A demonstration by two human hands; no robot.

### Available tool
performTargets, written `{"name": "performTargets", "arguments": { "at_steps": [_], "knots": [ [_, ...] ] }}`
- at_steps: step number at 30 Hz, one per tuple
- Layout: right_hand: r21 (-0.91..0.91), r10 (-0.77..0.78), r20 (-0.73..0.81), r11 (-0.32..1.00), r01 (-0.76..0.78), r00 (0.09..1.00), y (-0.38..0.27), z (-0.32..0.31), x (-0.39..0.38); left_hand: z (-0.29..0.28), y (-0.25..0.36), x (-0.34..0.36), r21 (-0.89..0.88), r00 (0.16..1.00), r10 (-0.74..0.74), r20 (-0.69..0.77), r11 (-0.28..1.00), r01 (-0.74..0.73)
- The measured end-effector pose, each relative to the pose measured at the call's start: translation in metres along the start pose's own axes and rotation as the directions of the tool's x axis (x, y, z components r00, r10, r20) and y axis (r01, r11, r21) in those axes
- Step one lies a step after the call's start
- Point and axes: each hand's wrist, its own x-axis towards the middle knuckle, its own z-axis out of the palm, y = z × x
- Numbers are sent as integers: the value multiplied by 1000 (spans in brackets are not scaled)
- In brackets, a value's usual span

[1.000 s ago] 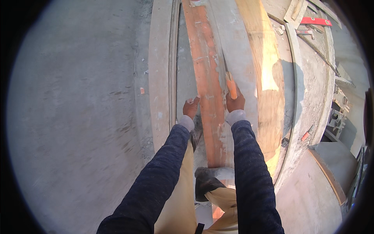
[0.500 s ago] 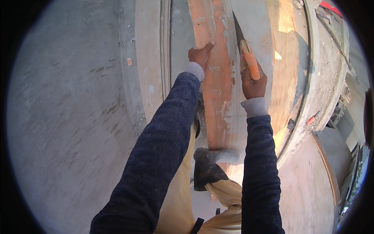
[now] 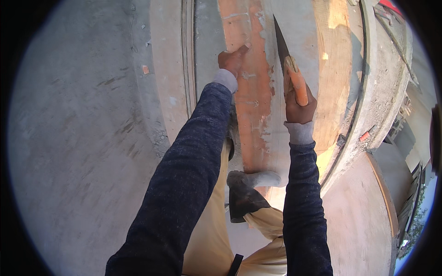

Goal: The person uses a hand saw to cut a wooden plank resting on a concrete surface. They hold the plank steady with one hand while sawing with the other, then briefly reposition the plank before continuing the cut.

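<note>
Right hand [image 3: 300, 112] grasping saw [image 3: 300, 85] | left hand [image 3: 231, 61] over orange board [image 3: 252, 122], grip I can't tell | step, I judge: lining up | next needs: steady board

Daylight; bright sun patches on wooden plank [image 3: 334, 85], upper right. Grey floor [image 3: 78, 138], left, evenly shaded. Saw [image 3: 289, 64] fairly sharp. Fisheye: black corners, bowed edges; far right soft.

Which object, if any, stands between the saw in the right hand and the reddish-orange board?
No separate object visibly stands between the saw in the right hand and the reddish-orange board; only a grey surface shows there.
</note>
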Motion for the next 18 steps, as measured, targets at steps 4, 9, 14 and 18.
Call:
{"name": "performTargets", "arguments": {
  "at_steps": [4, 9, 14, 18],
  "knots": [
    [71, 143, 117, 986, -152, 983, -14, -18, -41, -17, -14, 1, 37, 997, -31, -77, 999, 34],
    [-320, 263, 330, 935, -155, 907, -70, -112, -157, -19, -10, -2, -66, 1000, 23, -12, 998, -24],
    [-4, 9, 26, 1000, -9, 1000, 4, -1, -13, -6, -13, 13, 28, 999, 18, -46, 999, -16],
    [22, 73, 63, 997, -74, 995, 1, -13, -27, -4, -11, -6, 42, 999, -38, -37, 998, 40]
  ]
}}
